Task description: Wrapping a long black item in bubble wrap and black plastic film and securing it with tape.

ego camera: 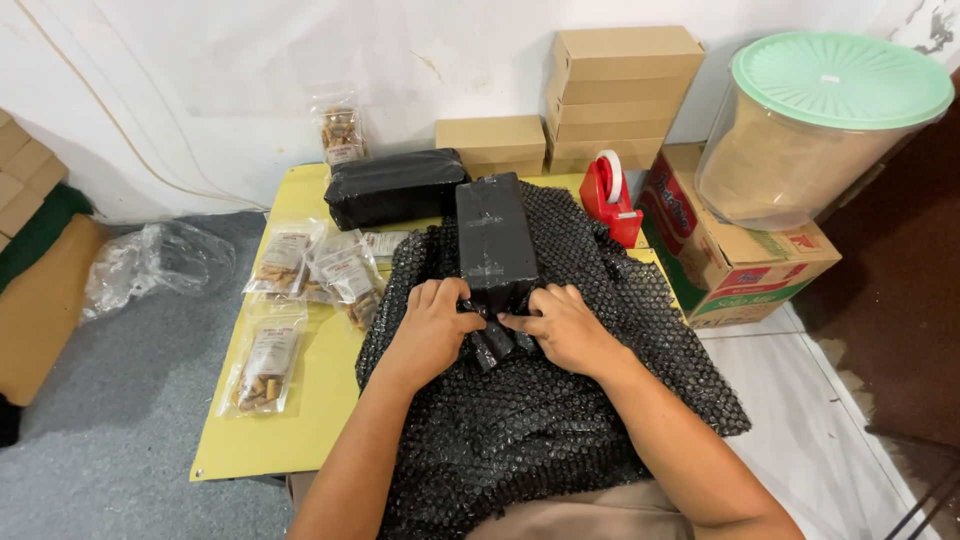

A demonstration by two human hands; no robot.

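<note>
A long black wrapped package [494, 235] lies on a sheet of black bubble wrap [560, 400] spread over a low yellow table [300, 420]. My left hand [432, 330] and my right hand [562, 325] press on the near end of the package, fingers folding the black wrapping flaps there. Both hands touch the package end and each other's fingertips nearly meet. A second black wrapped package [395, 186] lies behind, at the table's far side.
Several clear snack bags [268, 362] lie on the table's left. A red tape dispenser [610, 195] stands right of the package. Brown cardboard boxes [615, 90] stack against the wall; a big tub with a green lid [815, 130] sits on a printed carton [730, 260].
</note>
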